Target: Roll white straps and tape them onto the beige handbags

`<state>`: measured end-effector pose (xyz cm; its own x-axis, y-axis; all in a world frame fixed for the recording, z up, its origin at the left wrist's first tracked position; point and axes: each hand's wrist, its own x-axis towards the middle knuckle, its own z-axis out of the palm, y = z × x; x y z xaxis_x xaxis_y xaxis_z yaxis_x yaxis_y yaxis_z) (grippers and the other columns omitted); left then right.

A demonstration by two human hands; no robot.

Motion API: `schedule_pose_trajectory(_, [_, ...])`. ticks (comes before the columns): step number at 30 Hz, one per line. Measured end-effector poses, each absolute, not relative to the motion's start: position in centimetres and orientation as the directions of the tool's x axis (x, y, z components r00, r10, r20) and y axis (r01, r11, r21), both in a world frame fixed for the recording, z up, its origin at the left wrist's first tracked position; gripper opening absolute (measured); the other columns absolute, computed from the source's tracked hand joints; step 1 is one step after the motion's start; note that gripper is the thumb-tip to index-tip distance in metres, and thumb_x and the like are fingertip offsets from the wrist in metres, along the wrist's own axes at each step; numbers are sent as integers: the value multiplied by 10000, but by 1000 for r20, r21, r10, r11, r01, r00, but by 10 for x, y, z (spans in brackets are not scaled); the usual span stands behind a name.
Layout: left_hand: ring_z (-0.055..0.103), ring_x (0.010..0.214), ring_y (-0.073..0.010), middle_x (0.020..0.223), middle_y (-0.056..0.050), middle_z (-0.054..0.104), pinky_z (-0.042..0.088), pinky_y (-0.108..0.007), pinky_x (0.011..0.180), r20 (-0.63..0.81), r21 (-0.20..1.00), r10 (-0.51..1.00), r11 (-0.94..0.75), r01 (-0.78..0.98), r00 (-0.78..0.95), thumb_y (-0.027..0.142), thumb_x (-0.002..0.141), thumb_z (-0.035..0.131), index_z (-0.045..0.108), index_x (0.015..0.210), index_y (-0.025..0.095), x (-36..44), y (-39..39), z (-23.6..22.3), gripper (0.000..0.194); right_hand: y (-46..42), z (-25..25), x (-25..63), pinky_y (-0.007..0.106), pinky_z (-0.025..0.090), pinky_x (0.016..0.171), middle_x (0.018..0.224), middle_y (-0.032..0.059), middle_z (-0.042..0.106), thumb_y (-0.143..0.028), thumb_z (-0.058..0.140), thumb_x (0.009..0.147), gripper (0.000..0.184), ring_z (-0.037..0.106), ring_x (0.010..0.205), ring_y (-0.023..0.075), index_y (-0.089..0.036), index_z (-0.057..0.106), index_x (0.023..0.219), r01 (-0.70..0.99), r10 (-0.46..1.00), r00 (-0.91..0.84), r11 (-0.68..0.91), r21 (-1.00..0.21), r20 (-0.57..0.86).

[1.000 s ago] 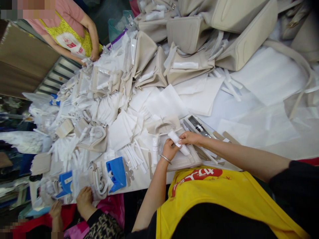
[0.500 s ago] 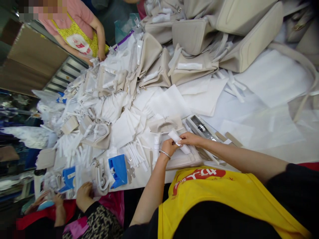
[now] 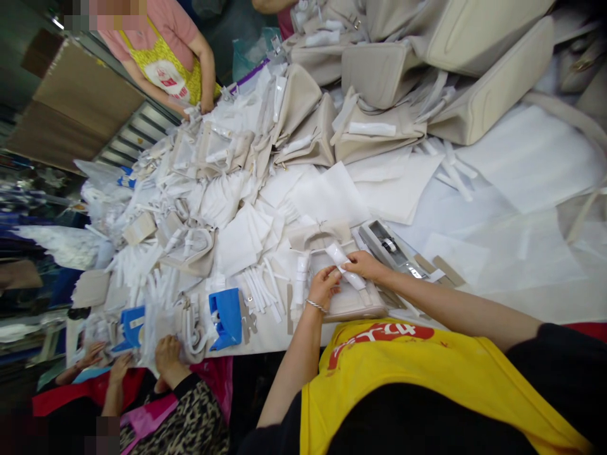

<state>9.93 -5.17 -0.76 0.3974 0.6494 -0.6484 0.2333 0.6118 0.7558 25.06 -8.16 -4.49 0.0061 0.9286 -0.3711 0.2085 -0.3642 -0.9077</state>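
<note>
From the head camera, I have my left hand (image 3: pixel 324 285) and right hand (image 3: pixel 364 264) close together at about 6 o'clock on the worktop (image 3: pixel 474 215), just above my yellow apron (image 3: pixel 427 379). Both are closed around a white foam wrap (image 3: pixel 345 268) on a bag handle; the left pinches its lower end, the right fingers curl over its upper part. The handle belongs to a beige bag (image 3: pixel 348 303) lying flat directly under my hands.

I judge the wrapping partly done: the foam is rolled around the handle, but my fingers pin it in place, and I cannot tell whether any tape is on it. A tape dispenser (image 3: pixel 391 248) lies just beside my right hand, at 2 o'clock from it.

Loose foam strips (image 3: pixel 258 291) lie at 9 o'clock, a blue holder (image 3: pixel 226 316) further on. At 12 o'clock many beige bags are stacked (image 3: pixel 379 76); several show wrapped handles. Another person's hand (image 3: pixel 168 357) works at 8 o'clock, and a person in a pink top (image 3: pixel 165 44) stands at 11 o'clock.
</note>
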Motion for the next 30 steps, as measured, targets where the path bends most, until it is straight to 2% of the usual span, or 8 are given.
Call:
schedule_pose_trajectory(2, [433, 486, -58, 632, -8, 537, 335, -173, 405, -687, 721, 659, 669, 178, 306, 430, 588, 611, 558, 773, 128, 98, -60, -11, 359, -84, -43, 249, 214, 243, 444, 522, -30, 429, -415, 465, 649, 312, 349, 483, 79, -113, 529, 600, 198, 927, 10, -369, -908, -375])
schedule_pose_trajectory(6, [377, 383, -43, 502, 10, 509, 264, -182, 362, -617, 785, 746, 562, 260, 252, 411, 573, 615, 548, 575, 113, 101, -65, -19, 306, -86, -39, 249, 210, 261, 454, 548, -24, 444, -408, 458, 653, 304, 369, 503, 85, -113, 530, 629, 185, 936, -4, -345, -920, -352])
schedule_pose_trajectory(11, [359, 321, -54, 431, 23, 487, 262, -205, 357, -575, 801, 798, 504, 323, 179, 325, 608, 555, 539, 510, 125, 107, -68, -19, 224, -85, -35, 253, 208, 226, 447, 490, -41, 374, -407, 452, 648, 302, 322, 478, 73, -125, 491, 546, 340, 938, -62, -302, -891, -341])
schedule_pose_trajectory(13, [361, 306, -64, 406, 28, 470, 270, -212, 355, -567, 783, 811, 476, 400, 144, 310, 622, 529, 534, 504, 135, 109, -70, -16, 212, -83, -32, 255, 210, 221, 446, 469, -42, 363, -393, 449, 648, 297, 320, 471, 72, -128, 489, 521, 392, 935, -94, -282, -876, -343])
schedule_pose_trajectory(17, [416, 357, -89, 394, 16, 471, 306, -221, 413, -476, 688, 872, 287, 666, 116, 322, 675, 474, 531, 499, 154, 113, -71, -7, 250, -78, -27, 255, 221, 221, 447, 433, -30, 375, -369, 455, 643, 292, 345, 460, 84, -132, 503, 478, 518, 930, -105, -252, -817, -353])
schedule_pose_trajectory(20, [498, 508, -138, 491, -44, 557, 330, -252, 514, -323, 514, 933, 31, 857, 161, 319, 711, 442, 551, 502, 156, 116, -72, -2, 287, -77, -26, 250, 232, 224, 456, 436, -11, 419, -369, 472, 644, 293, 359, 466, 95, -131, 528, 483, 622, 937, -55, -238, -746, -344])
schedule_pose_trajectory(23, [528, 618, -179, 639, -101, 617, 325, -282, 572, -242, 358, 951, -98, 929, 194, 305, 740, 408, 587, 581, 147, 117, -75, -1, 287, -78, -26, 245, 237, 213, 452, 454, 8, 468, -368, 470, 661, 301, 358, 461, 96, -132, 541, 488, 694, 944, 8, -242, -678, -329])
schedule_pose_trajectory(30, [544, 630, -189, 651, -111, 618, 345, -283, 590, -244, 344, 946, -123, 931, 215, 248, 748, 383, 606, 613, 144, 120, -78, 2, 281, -81, -25, 243, 244, 232, 483, 544, 55, 563, -362, 447, 703, 312, 420, 503, 120, -129, 575, 539, 750, 953, -7, -196, -631, -304])
